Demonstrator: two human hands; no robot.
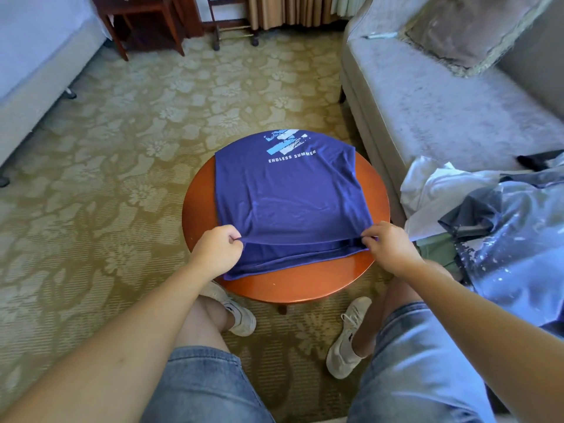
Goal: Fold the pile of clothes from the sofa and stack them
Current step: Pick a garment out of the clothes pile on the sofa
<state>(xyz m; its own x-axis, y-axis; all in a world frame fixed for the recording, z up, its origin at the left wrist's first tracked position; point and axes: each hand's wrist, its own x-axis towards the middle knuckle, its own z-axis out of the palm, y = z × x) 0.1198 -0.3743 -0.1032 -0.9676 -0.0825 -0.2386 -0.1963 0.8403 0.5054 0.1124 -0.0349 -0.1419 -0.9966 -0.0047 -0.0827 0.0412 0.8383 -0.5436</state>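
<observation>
A dark blue T-shirt [290, 193] with a white "ENDLESS SUMMER" print lies spread over a small round wooden table [305, 285], its sides folded in. My left hand [218, 250] pinches the near left corner of the upper layer. My right hand [387, 247] pinches the near right corner. Both corners are lifted a little above the lower layer of cloth. A pile of unfolded clothes [488, 215], white, grey, green and pale blue, lies on the sofa [427, 117] at my right.
A grey cushion [470, 29] leans at the sofa's back. A bed [33, 65] stands at the left, a dark wooden side table [143, 19] and a rack behind. Patterned carpet [122, 148] surrounds the table. My knees and shoes sit close under the table's near edge.
</observation>
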